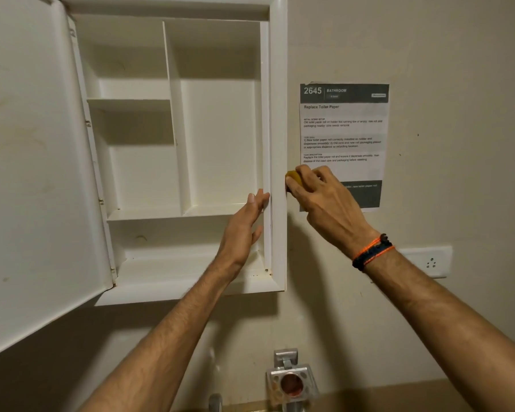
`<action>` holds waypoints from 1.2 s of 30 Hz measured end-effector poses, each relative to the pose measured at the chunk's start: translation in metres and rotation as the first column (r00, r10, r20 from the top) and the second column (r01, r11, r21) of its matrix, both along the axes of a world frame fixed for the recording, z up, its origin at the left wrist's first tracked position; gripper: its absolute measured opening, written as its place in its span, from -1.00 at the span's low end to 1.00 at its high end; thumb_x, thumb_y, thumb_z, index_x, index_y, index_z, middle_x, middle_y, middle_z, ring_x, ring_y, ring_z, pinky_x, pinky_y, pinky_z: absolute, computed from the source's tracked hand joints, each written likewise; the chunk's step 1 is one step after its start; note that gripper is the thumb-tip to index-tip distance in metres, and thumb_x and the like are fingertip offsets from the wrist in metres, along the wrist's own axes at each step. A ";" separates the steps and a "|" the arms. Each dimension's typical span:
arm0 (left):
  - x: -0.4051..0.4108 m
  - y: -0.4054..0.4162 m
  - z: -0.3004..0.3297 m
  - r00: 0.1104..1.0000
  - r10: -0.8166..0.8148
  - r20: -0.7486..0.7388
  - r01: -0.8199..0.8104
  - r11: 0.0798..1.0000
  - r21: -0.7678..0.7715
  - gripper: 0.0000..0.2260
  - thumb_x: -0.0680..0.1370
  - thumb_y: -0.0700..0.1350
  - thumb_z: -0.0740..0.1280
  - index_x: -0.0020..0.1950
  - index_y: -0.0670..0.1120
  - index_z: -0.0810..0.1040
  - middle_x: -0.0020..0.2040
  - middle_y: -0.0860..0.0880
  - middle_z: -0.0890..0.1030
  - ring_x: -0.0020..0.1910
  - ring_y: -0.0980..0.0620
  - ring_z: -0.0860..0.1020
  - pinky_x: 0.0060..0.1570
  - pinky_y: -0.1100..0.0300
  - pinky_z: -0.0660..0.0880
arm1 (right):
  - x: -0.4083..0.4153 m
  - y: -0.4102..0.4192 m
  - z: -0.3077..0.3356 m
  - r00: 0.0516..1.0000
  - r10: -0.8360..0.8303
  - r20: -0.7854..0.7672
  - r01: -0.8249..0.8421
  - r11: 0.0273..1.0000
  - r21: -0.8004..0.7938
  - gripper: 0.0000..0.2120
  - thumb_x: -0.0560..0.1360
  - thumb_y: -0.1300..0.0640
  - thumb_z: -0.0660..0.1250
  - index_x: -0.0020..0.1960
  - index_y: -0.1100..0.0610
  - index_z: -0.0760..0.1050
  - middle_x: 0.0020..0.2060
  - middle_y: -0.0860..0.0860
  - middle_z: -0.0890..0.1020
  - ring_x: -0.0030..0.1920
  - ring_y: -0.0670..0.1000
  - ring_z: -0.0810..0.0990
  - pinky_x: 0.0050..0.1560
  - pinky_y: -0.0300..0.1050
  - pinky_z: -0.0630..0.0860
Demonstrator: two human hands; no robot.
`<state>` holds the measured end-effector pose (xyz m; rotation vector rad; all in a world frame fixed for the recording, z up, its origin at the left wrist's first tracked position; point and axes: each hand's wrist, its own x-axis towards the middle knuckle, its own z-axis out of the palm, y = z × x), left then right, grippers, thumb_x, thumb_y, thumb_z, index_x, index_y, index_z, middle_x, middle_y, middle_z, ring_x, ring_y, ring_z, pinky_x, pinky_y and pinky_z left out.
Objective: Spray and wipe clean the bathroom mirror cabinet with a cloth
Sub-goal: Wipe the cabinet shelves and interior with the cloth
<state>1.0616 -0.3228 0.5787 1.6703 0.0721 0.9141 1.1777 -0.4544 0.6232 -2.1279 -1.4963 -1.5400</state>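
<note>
The white bathroom cabinet (277,114) hangs on the wall with its door (27,173) swung wide to the left, showing bare shelves inside. My right hand (318,197) grips a small yellow cloth (293,176) and presses it against the outer right side of the cabinet frame. Only a corner of the cloth shows beyond my fingers. My left hand (244,227) lies flat with straight fingers against the inner edge of the same right frame, just above the lower shelf. No spray bottle is in view.
A printed paper sheet (344,129) is stuck to the wall right of the cabinet, partly behind my right hand. A white wall socket (428,261) sits lower right. A metal holder (290,382) and a tap top (214,402) are below the cabinet.
</note>
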 end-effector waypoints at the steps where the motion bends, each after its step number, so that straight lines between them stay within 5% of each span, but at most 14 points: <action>1: 0.000 0.000 0.000 1.000 -0.002 0.000 0.002 1.000 -0.001 -0.51 0.65 0.20 -0.02 0.44 0.02 0.43 0.41 0.24 0.40 0.39 0.27 0.36 0.35 0.15 0.33 | 0.000 0.000 -0.004 1.000 -0.012 0.008 0.012 1.000 -0.019 -0.50 0.47 0.33 -0.03 0.35 0.24 0.41 0.22 0.21 0.48 0.02 0.18 0.45 -0.01 0.04 0.54; 5: -0.001 -0.002 0.000 1.000 -0.004 0.001 0.004 1.000 -0.007 -0.54 0.66 0.18 -0.01 0.44 0.03 0.43 0.42 0.23 0.40 0.38 0.28 0.37 0.36 0.16 0.32 | 0.001 -0.005 -0.029 1.000 0.003 0.014 -0.001 0.991 -0.132 -0.40 0.48 0.30 -0.25 0.37 0.23 0.37 0.21 0.16 0.45 0.01 0.13 0.42 0.07 0.02 0.48; 8: -0.001 -0.003 0.001 1.000 0.004 -0.009 -0.004 1.000 0.013 -0.53 0.66 0.18 -0.02 0.45 0.03 0.41 0.37 0.27 0.42 0.36 0.30 0.37 0.35 0.17 0.33 | 0.001 -0.014 -0.042 0.996 0.078 -0.049 -0.085 0.983 -0.165 -0.40 0.43 0.30 -0.17 0.34 0.12 0.43 0.17 0.09 0.48 -0.01 0.10 0.41 -0.06 -0.06 0.46; 10: -0.002 -0.003 0.000 1.000 0.006 -0.007 -0.006 1.000 0.020 -0.52 0.65 0.18 -0.01 0.47 0.02 0.39 0.28 0.35 0.44 0.32 0.34 0.39 0.36 0.16 0.34 | 0.001 -0.018 -0.045 0.961 0.197 -0.192 -0.205 0.979 -0.020 -0.43 0.41 0.28 -0.06 0.30 0.06 0.50 0.11 0.03 0.54 -0.07 0.07 0.41 -0.13 -0.09 0.44; 14: -0.003 -0.006 -0.005 0.999 0.017 0.029 -0.017 1.000 -0.018 -0.50 0.64 0.18 0.03 0.48 -0.02 0.37 0.35 0.23 0.48 0.32 0.35 0.41 0.39 0.10 0.35 | 0.004 -0.009 -0.038 0.752 0.522 -0.402 -0.306 0.817 0.490 -0.34 0.34 0.46 0.15 0.35 0.05 0.53 0.19 -0.13 0.61 0.02 -0.01 0.53 0.14 -0.21 0.50; 18: -0.004 -0.010 -0.010 0.998 0.024 0.059 -0.022 0.999 -0.043 -0.50 0.63 0.17 0.05 0.48 -0.05 0.37 0.41 0.14 0.45 0.37 0.27 0.40 0.40 0.04 0.35 | -0.007 0.013 -0.043 0.627 0.617 -0.475 -0.293 0.752 0.590 -0.26 0.30 0.51 0.16 0.39 0.05 0.48 0.32 -0.06 0.52 0.27 -0.03 0.52 0.26 -0.53 0.24; 20: -0.005 -0.010 -0.009 0.999 0.019 0.048 -0.017 0.999 -0.041 -0.47 0.62 0.19 0.05 0.49 -0.05 0.37 0.43 0.11 0.43 0.39 0.23 0.38 0.41 0.02 0.35 | -0.013 0.022 -0.062 0.614 0.635 -0.469 -0.312 0.741 0.594 -0.32 0.35 0.48 0.19 0.41 0.07 0.45 0.27 -0.16 0.48 0.20 -0.01 0.55 0.19 -0.59 0.26; 25: -0.008 -0.005 -0.007 1.000 0.011 0.005 -0.011 1.000 -0.001 -0.45 0.61 0.23 0.01 0.49 -0.03 0.36 0.46 0.10 0.40 0.40 0.22 0.36 0.41 0.00 0.34 | -0.015 0.018 -0.155 0.660 0.496 -0.564 -0.248 0.853 0.460 -0.36 0.46 0.41 0.33 0.48 0.02 0.37 0.26 -0.06 0.57 -0.01 -0.01 0.52 0.03 -0.22 0.51; 28: -0.007 -0.004 -0.008 1.000 0.023 -0.003 -0.022 1.000 0.009 -0.45 0.61 0.23 0.00 0.49 -0.02 0.36 0.45 0.10 0.41 0.40 0.22 0.37 0.41 0.00 0.33 | -0.012 0.007 -0.189 0.645 0.430 -0.631 -0.246 0.899 0.362 -0.28 0.37 0.48 0.33 0.44 0.01 0.41 0.29 -0.10 0.55 0.06 0.05 0.55 0.06 -0.30 0.43; 32: -0.006 -0.005 -0.008 0.999 0.034 0.001 -0.034 0.999 0.004 -0.47 0.62 0.22 0.00 0.48 -0.01 0.38 0.44 0.10 0.43 0.39 0.23 0.38 0.41 0.00 0.33 | -0.002 0.004 -0.155 0.551 0.600 -0.580 -0.235 0.778 0.583 -0.25 0.32 0.55 0.28 0.37 -0.05 0.45 0.28 -0.21 0.48 0.19 -0.11 0.54 0.22 -0.40 0.38; 36: -0.005 -0.005 -0.009 0.999 0.035 0.008 -0.035 0.999 -0.016 -0.50 0.65 0.19 0.00 0.47 -0.02 0.39 0.42 0.13 0.45 0.37 0.26 0.39 0.40 0.02 0.35 | 0.003 0.014 -0.116 0.568 0.647 -0.509 -0.250 0.725 0.642 -0.24 0.30 0.53 0.23 0.38 -0.02 0.47 0.33 -0.10 0.51 0.19 -0.15 0.51 0.26 -0.37 0.38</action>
